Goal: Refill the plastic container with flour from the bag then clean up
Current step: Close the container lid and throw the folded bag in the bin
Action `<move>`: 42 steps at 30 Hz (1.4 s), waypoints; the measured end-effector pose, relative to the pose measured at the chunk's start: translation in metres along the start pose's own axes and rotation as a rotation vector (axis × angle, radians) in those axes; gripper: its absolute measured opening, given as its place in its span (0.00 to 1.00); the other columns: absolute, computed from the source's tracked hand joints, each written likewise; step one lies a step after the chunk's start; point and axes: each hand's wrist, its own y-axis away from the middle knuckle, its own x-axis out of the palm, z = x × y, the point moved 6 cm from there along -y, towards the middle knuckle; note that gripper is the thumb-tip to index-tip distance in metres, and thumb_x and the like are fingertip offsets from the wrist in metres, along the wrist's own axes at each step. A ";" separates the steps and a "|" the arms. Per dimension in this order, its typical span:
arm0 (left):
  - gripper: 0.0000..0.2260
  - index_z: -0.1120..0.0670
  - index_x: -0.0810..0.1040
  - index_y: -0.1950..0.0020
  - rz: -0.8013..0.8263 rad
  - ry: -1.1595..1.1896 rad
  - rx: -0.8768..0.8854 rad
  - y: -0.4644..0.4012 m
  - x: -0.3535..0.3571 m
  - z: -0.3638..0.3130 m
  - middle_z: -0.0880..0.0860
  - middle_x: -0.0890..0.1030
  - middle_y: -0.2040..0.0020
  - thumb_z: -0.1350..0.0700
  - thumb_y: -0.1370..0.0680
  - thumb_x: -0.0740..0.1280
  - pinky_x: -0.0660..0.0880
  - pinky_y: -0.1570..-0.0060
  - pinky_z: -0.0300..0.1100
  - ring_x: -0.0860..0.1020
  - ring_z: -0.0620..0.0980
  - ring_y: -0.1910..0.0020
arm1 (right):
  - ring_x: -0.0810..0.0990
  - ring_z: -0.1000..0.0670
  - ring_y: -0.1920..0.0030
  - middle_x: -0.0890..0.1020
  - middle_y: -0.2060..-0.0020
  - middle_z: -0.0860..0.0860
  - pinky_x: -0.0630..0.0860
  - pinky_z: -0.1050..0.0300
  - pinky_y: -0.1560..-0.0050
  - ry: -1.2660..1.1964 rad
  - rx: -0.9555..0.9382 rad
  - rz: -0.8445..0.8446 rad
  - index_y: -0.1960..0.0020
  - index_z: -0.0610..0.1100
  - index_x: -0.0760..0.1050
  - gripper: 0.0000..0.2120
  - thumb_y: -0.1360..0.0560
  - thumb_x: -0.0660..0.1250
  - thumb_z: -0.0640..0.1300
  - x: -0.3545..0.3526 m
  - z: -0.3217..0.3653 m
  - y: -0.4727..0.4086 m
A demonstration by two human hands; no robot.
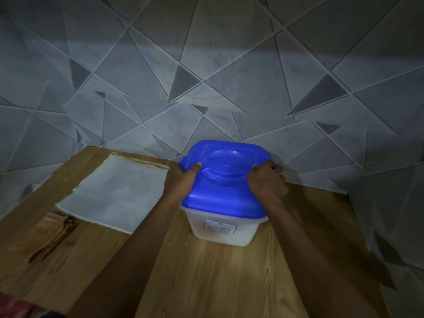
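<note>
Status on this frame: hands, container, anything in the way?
Left hand and right hand both grip the blue lid. Plastic container upright on the wooden table, lid on. Flat pale sheet to its left, apart. Flour bag not in view.

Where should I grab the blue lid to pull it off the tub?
Grab the blue lid by its overhanging rim, at the two opposite side edges, coming from above. The rim sticks out past the white container, leaving a lip for fingers. The left hand and right hand already hold it there.
</note>
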 end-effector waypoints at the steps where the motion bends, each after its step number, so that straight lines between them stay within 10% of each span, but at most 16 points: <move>1: 0.45 0.52 0.70 0.31 0.014 0.094 -0.077 -0.005 -0.001 0.007 0.52 0.77 0.35 0.28 0.40 0.73 0.76 0.39 0.51 0.79 0.57 0.39 | 0.65 0.33 0.28 0.59 0.23 0.35 0.67 0.37 0.32 -0.056 0.005 -0.025 0.20 0.38 0.48 0.34 0.17 0.55 0.55 -0.002 -0.004 0.000; 6: 0.42 0.55 0.80 0.40 0.313 0.421 -0.252 0.000 0.009 0.018 0.54 0.86 0.50 0.39 0.49 0.84 0.82 0.49 0.53 0.86 0.56 0.55 | 0.74 0.34 0.33 0.72 0.30 0.36 0.73 0.42 0.37 -0.235 0.059 -0.109 0.22 0.36 0.54 0.38 0.20 0.62 0.59 -0.006 -0.015 0.004; 10: 0.46 0.52 0.82 0.46 -0.033 0.218 -0.152 -0.006 -0.013 0.016 0.49 0.85 0.50 0.28 0.58 0.78 0.82 0.49 0.50 0.84 0.52 0.53 | 0.79 0.36 0.39 0.79 0.37 0.37 0.75 0.46 0.42 -0.283 0.076 -0.121 0.32 0.37 0.70 0.31 0.23 0.64 0.61 -0.005 -0.021 0.001; 21: 0.36 0.54 0.75 0.37 -0.155 -0.247 0.078 0.003 -0.016 -0.010 0.57 0.78 0.37 0.29 0.33 0.68 0.75 0.40 0.53 0.77 0.61 0.38 | 0.78 0.36 0.38 0.78 0.37 0.38 0.74 0.46 0.42 -0.255 0.083 -0.123 0.32 0.38 0.70 0.31 0.22 0.63 0.62 -0.006 -0.021 0.003; 36: 0.25 0.56 0.78 0.54 -0.229 -0.453 0.348 0.000 -0.011 -0.025 0.56 0.82 0.54 0.34 0.26 0.62 0.75 0.55 0.48 0.80 0.59 0.51 | 0.77 0.36 0.37 0.75 0.34 0.38 0.74 0.45 0.40 -0.267 0.087 -0.103 0.28 0.37 0.66 0.33 0.21 0.62 0.62 -0.006 -0.016 0.006; 42: 0.34 0.51 0.70 0.29 -0.027 -0.193 0.375 0.016 -0.004 -0.005 0.52 0.75 0.34 0.34 0.29 0.69 0.73 0.37 0.48 0.74 0.56 0.35 | 0.75 0.38 0.34 0.76 0.31 0.43 0.73 0.42 0.34 -0.484 0.068 -0.062 0.24 0.46 0.64 0.36 0.25 0.66 0.65 -0.003 -0.031 0.016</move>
